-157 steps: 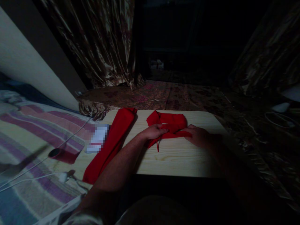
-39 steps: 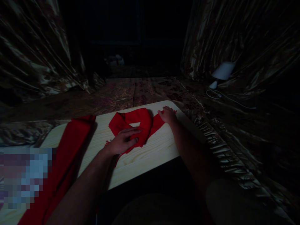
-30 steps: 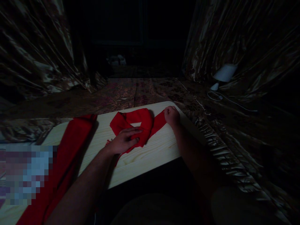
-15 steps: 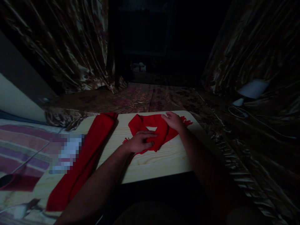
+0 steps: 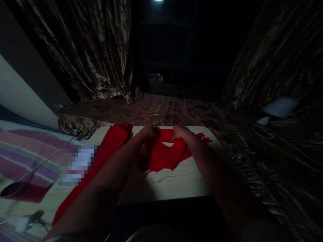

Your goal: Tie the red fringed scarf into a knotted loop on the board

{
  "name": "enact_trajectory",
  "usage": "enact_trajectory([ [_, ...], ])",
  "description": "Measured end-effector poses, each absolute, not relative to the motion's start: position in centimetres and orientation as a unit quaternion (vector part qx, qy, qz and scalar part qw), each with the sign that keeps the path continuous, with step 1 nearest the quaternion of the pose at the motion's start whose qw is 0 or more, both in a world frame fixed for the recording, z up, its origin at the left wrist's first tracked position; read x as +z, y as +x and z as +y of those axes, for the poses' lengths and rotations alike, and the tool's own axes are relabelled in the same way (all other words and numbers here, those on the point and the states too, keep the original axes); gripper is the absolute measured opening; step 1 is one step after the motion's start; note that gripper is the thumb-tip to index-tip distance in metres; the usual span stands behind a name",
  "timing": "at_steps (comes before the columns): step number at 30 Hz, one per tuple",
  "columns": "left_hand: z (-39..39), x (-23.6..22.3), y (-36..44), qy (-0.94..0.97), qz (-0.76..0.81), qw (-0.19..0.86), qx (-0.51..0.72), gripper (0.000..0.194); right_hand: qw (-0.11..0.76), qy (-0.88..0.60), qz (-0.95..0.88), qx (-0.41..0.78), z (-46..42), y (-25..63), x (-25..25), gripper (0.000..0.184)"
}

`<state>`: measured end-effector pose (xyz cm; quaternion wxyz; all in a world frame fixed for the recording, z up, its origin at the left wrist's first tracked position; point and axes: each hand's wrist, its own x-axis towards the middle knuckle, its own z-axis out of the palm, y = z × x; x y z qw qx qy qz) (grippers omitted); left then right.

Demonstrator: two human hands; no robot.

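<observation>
Shifted left hand (image 5: 150,131) from near side of looped red scarf (image 5: 164,156) on table (image 5: 181,186) to its far left corner, with right hand (image 5: 182,132) at far right; cannot tell if gripping with either. Counted: one scarf, one folded red cloth (image 5: 112,141), one lamp (image 5: 281,107).

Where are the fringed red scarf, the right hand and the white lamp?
Fringed red scarf (image 5: 165,158): head view, on the cloth below the gap.
Right hand (image 5: 181,132): head view, back of the hand.
White lamp (image 5: 281,107): head view, on the shade.

On the table (image 5: 174,188), a cloth (image 5: 111,144) lies left of the scarf (image 5: 163,159).
</observation>
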<state>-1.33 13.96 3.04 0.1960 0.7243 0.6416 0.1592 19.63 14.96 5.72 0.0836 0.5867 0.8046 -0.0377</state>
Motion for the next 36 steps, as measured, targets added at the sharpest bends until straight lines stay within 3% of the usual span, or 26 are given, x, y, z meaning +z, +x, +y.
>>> enact_trajectory([
  [5, 13.3, 3.1, -0.6, 0.704, 0.681, 0.133, 0.153, 0.029, -0.022, 0.619, 0.785, 0.009, 12.9, 20.7, 6.0, 0.029],
  [8, 11.8, 3.1, -0.2, 0.702, 0.678, 0.033, 0.213, 0.030, -0.094, 0.651, 0.751, 0.061, 11.8, 20.9, 6.0, 0.030],
  [10, 11.0, 2.9, 0.1, 0.709, 0.674, 0.002, 0.210, 0.031, -0.084, 0.646, 0.756, 0.064, 11.4, 20.8, 6.0, 0.031],
  [15, 10.7, 2.3, 0.3, 0.692, 0.695, 0.116, 0.159, 0.044, 0.005, 0.622, 0.783, -0.004, 11.3, 20.9, 5.8, 0.038],
  [19, 11.0, 1.8, -0.5, 0.689, 0.669, 0.150, 0.234, 0.050, -0.072, 0.607, 0.789, 0.053, 10.6, 21.3, 5.9, 0.045],
  [23, 10.5, 1.7, -1.1, 0.668, 0.651, 0.097, 0.347, 0.051, -0.149, 0.561, 0.811, 0.065, 9.0, 21.0, 6.0, 0.025],
  [26, 9.2, 2.1, -1.2, 0.675, 0.625, 0.011, 0.392, 0.030, -0.129, 0.530, 0.838, -0.013, 7.6, 20.2, 5.5, 0.022],
  [28, 7.8, 2.3, -1.2, 0.707, 0.595, 0.028, 0.382, 0.023, -0.120, 0.511, 0.850, -0.038, 6.8, 19.5, 4.9, 0.024],
  [32, 5.1, 1.6, -1.1, 0.817, 0.494, 0.091, 0.283, 0.027, -0.080, 0.464, 0.880, -0.066, 5.7, 18.4, 3.6, 0.032],
  [36, 3.3, -0.3, -1.2, 0.853, 0.466, 0.074, 0.224, 0.034, -0.038, 0.426, 0.903, -0.045, 4.8, 18.4, 2.4, 0.045],
])
